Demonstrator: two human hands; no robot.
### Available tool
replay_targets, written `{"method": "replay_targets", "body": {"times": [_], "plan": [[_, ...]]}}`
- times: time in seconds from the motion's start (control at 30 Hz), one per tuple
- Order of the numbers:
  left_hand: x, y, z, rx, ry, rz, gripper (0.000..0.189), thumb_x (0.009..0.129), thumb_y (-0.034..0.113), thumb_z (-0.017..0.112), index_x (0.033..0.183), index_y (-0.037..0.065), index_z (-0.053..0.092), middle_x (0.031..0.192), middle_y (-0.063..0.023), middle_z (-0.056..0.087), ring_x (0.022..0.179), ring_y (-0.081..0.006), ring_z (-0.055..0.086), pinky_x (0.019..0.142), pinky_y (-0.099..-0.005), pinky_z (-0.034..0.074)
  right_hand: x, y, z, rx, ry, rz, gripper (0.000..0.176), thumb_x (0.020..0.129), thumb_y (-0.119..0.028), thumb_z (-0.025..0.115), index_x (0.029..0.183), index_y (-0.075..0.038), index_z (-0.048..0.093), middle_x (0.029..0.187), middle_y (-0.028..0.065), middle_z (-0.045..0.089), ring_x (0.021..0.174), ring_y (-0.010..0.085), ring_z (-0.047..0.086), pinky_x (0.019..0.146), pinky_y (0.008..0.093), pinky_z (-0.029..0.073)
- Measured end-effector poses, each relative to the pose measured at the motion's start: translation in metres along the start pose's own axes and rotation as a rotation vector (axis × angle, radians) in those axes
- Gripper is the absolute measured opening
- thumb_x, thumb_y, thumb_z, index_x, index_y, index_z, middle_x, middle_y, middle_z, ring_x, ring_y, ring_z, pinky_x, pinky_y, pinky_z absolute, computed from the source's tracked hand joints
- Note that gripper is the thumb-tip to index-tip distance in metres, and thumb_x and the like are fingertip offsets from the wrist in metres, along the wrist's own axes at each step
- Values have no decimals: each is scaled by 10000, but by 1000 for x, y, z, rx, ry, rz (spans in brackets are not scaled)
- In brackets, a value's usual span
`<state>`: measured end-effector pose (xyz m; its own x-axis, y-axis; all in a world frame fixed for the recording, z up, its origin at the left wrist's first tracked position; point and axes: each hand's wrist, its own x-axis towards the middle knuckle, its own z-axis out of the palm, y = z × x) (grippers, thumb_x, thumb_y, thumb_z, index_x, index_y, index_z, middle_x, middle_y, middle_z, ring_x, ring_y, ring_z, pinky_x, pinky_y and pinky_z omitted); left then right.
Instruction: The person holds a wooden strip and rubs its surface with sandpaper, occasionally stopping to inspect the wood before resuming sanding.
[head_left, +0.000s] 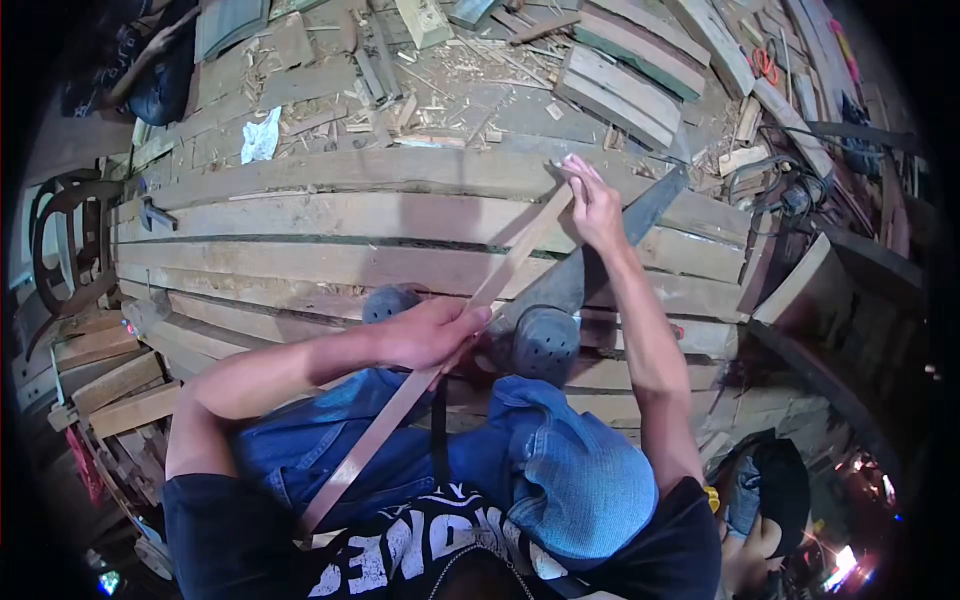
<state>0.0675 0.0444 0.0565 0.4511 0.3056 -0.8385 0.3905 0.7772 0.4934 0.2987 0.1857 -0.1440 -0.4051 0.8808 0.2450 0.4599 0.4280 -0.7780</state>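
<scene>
A long, thin wooden strip point(370, 445) runs diagonally from my lap up to the right. My left hand point(430, 332) is closed around its middle, thumb on top. At the strip's far end my right hand point(597, 208) grips it with the fingers together. A small dark tip shows by those fingertips, too small to make out. Under my right forearm a handsaw point(640, 212) lies slanted, its wide blade across the planks; its handle end is hidden near my left hand. Beside the blade is my dark perforated shoe point(546, 343).
Long wooden planks point(350, 265) lie side by side beneath me. A hammer point(157, 214) rests on them at left. Wood blocks point(625, 95) and shavings cover the far floor. A power tool point(797, 195) with a cable is at right. Another person point(768, 500) is at lower right.
</scene>
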Motion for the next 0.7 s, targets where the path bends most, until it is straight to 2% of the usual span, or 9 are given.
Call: {"method": "replay_targets", "body": {"times": [0.1, 0.17, 0.23, 0.33, 0.43, 0.5, 0.57, 0.63, 0.7], "plan": [[6, -9, -2, 33, -13, 31, 525, 1030, 431, 321, 724, 47, 508, 556, -46, 541, 466, -172, 583, 490, -319, 488, -18, -62, -6, 112, 19, 30, 226, 894, 5, 546, 1096, 4, 649, 1117, 203, 655, 1159, 345, 587, 1031, 446, 430], [2, 2, -2, 52, -9, 15, 520, 1027, 433, 335, 747, 40, 531, 595, -56, 566, 526, -155, 584, 537, -326, 482, -32, -83, -7, 165, -54, -84, 237, 884, 14, 555, 1101, 14, 650, 1112, 193, 661, 1154, 338, 594, 1032, 444, 431], [1, 5, 3, 52, 77, 19, 513, 1027, 429, 343, 769, 34, 545, 616, -49, 560, 563, -140, 573, 543, -321, 469, -23, -63, -15, 111, -109, -85, 207, 890, -14, 549, 1062, 23, 659, 1117, 195, 659, 1147, 346, 594, 1028, 439, 438], [2, 3, 5, -2, 26, -6, 502, 1025, 428, 352, 843, 22, 584, 616, -38, 537, 583, -136, 569, 549, -321, 465, 0, -12, -7, 30, 6, -7, 219, 904, -31, 528, 1071, 29, 657, 1129, 217, 647, 1148, 362, 584, 1024, 436, 439], [1, 5, 4, 40, 56, -24, 501, 1024, 428, 355, 887, 11, 597, 617, -47, 542, 577, -150, 578, 547, -322, 468, -12, -39, -5, 37, 29, 88, 235, 902, -33, 538, 1099, 27, 651, 1143, 226, 640, 1158, 363, 578, 1031, 438, 432], [3, 0, 4, 62, 82, -22, 501, 1024, 427, 357, 905, 5, 599, 624, -59, 556, 569, -158, 583, 542, -322, 469, -31, -69, -5, 100, -22, -29, 268, 887, -16, 561, 1142, 21, 636, 1163, 216, 636, 1177, 352, 570, 1043, 427, 422], [8, -10, 7, 206, 147, 129, 508, 1023, 453, 357, 866, 15, 560, 568, -63, 559, 497, -170, 599, 466, -311, 464, -35, -84, -16, 176, -117, -84, 260, 890, -19, 561, 1134, 12, 643, 1174, 205, 635, 1188, 346, 564, 1043, 427, 423], [2, 2, 9, 190, 143, 65, 508, 1022, 449, 362, 870, 10, 567, 573, -68, 564, 520, -175, 605, 485, -323, 464, -24, -57, -17, 119, -120, -9, 240, 893, -27, 561, 1113, 7, 652, 1174, 207, 633, 1189, 349, 561, 1041, 432, 426], [2, 4, 14, 175, 148, 4, 508, 1021, 444, 367, 874, 5, 575, 579, -73, 570, 542, -180, 611, 505, -335, 465, -9, -31, -9, 61, -15, 67, 247, 889, -25, 555, 1114, 17, 646, 1155, 222, 635, 1182, 368, 560, 1031, 439, 434]]}}
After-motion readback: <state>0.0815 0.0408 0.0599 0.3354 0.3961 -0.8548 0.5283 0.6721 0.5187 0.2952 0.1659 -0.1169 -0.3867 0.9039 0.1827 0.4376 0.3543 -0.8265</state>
